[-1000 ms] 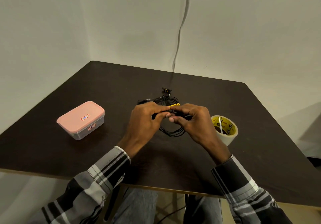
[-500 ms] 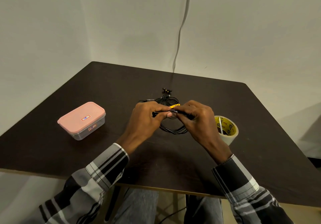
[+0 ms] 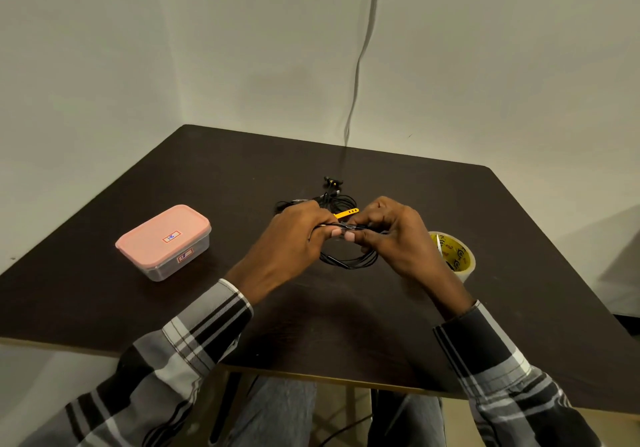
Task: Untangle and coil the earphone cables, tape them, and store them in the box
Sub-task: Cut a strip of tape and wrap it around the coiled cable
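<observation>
Two bare hands — left hand (image 3: 291, 238), right hand (image 3: 398, 238) — emerging from long plaid shirt sleeves (image 3: 194, 346) in black, grey and white, cuffs at the wrists. Thin pale stripes crossing broad dark bands. Blue-grey denim jeans (image 3: 277, 412) over the legs below.

I read this as a bare indoor room, probably a plain office or spare room set up for recording; can't tell which. Dark brown bench (image 3: 214, 176) pushed into a corner where two blank off-white walls (image 3: 104, 65) meet. Thin cable (image 3: 360, 65) runs down the right-hand wall to the bench's far edge. Only small stuff on it: pink-lidded plastic box (image 3: 162, 240) toward the left edge, yellow-printed tape roll (image 3: 453, 256) toward the right edge. Pale floor (image 3: 616, 426) below the near edge. No fittings, no tools.
</observation>
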Tool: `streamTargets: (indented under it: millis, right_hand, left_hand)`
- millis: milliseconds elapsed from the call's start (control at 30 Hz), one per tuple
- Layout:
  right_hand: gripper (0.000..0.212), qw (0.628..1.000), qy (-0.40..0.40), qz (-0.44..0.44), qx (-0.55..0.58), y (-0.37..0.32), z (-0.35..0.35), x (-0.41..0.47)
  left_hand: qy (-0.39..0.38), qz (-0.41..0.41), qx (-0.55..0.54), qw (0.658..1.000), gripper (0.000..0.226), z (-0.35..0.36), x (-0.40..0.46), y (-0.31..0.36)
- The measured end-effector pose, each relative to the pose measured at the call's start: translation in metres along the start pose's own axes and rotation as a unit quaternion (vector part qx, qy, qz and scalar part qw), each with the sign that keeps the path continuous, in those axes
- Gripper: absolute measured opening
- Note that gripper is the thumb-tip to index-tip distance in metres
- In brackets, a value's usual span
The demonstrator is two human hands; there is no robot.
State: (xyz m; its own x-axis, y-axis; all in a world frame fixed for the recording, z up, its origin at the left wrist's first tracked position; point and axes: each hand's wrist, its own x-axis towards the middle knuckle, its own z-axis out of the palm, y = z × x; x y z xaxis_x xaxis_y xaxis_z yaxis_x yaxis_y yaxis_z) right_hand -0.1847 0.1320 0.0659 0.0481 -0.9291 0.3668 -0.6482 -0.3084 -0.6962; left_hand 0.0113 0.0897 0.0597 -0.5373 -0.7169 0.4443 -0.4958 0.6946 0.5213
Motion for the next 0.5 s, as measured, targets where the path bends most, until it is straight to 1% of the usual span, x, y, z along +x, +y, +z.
streamTargets:
  millis: [67, 133, 167, 233, 267, 333, 433, 500]
  right_hand:
    - [0.012, 0.997, -0.031, 0.034, 0.058, -0.003, -0.003, 0.000]
    - [0.013, 0.993, -0.054, 0.048, 0.090, -0.006, -0.006, -0.001]
    - [0.017, 0.992, -0.063, 0.049, 0.100, -0.006, -0.006, -0.002]
    - [0.031, 0.989, -0.074, 0.045, 0.118, -0.005, -0.006, -0.003]
    - [0.039, 0.989, -0.079, 0.037, 0.120, -0.004, -0.006, -0.004]
    - [0.047, 0.990, -0.097, 0.006, 0.107, -0.004, -0.008, -0.005]
    - [0.048, 0.988, -0.131, -0.021, 0.075, -0.007, -0.011, -0.007]
    - [0.048, 0.991, -0.128, -0.026, 0.041, -0.007, -0.010, -0.007]
  left_hand:
    - [-0.026, -0.029, -0.018, 0.999, 0.018, -0.001, 0.000, 0.001]
    - [-0.067, -0.059, -0.061, 0.994, 0.017, -0.004, 0.001, 0.000]
    - [-0.091, -0.074, -0.093, 0.989, 0.017, -0.006, 0.002, -0.001]
    - [-0.135, -0.103, -0.164, 0.972, 0.019, -0.011, 0.002, -0.002]
    - [-0.149, -0.118, -0.198, 0.962, 0.020, -0.013, 0.002, -0.001]
    - [-0.168, -0.149, -0.256, 0.940, 0.022, -0.017, 0.003, 0.001]
    - [-0.182, -0.187, -0.314, 0.913, 0.020, -0.018, 0.004, 0.003]
    - [-0.184, -0.206, -0.333, 0.901, 0.021, -0.018, 0.005, 0.003]
